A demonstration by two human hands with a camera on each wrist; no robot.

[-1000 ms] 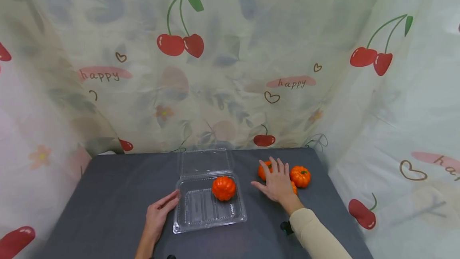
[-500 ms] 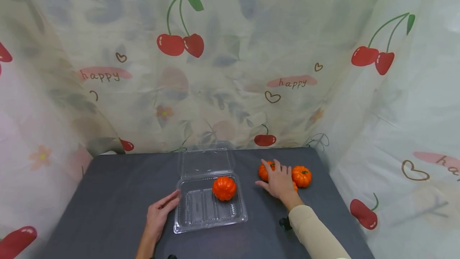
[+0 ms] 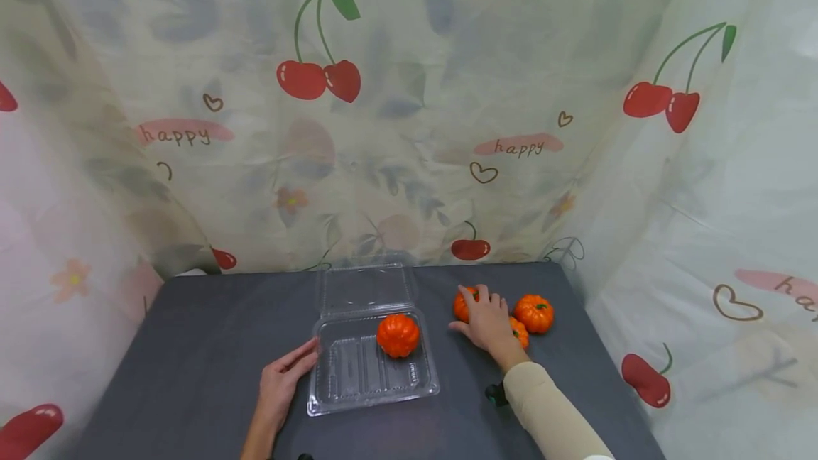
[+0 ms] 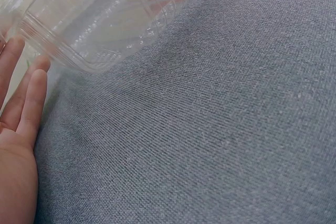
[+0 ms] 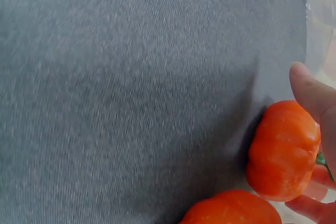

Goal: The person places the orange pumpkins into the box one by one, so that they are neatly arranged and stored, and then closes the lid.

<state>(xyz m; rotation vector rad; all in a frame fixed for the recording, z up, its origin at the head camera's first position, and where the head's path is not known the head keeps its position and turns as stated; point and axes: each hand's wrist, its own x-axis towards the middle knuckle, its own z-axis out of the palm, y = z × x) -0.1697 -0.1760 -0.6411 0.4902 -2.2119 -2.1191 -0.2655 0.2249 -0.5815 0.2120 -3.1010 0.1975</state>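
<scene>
My right hand (image 3: pixel 488 321) curves over a glossy orange mini pumpkin (image 3: pixel 464 305) at the right of the table. In the right wrist view, fingers bend round the far side of this ribbed pumpkin (image 5: pixel 283 150), by its green stem, while the thumb (image 5: pixel 310 90) sticks out past it. A clear plastic clamshell box (image 3: pixel 348 397) lies with its lid (image 3: pixel 367 288) folded back. One mini pumpkin (image 3: pixel 398 336) sits in the box's right half. At the left rim, my left hand (image 3: pixel 279 385) touches the box with nearly straight fingers (image 4: pixel 34 100).
Two more mini pumpkins stand on the dark cloth-covered table (image 3: pixel 204 353): one (image 3: pixel 534 314) to the right, another (image 3: pixel 520 333) partly behind my right hand. A patterned curtain (image 3: pixel 396 190) encloses the back and sides. Black wrist gear (image 3: pixel 495 394) sits under my right wrist.
My right hand has lowered and closed in from spread fingers, and moved slightly left. The pumpkin under it has shifted a little left; the one behind shows more. Left hand and box stay put.
</scene>
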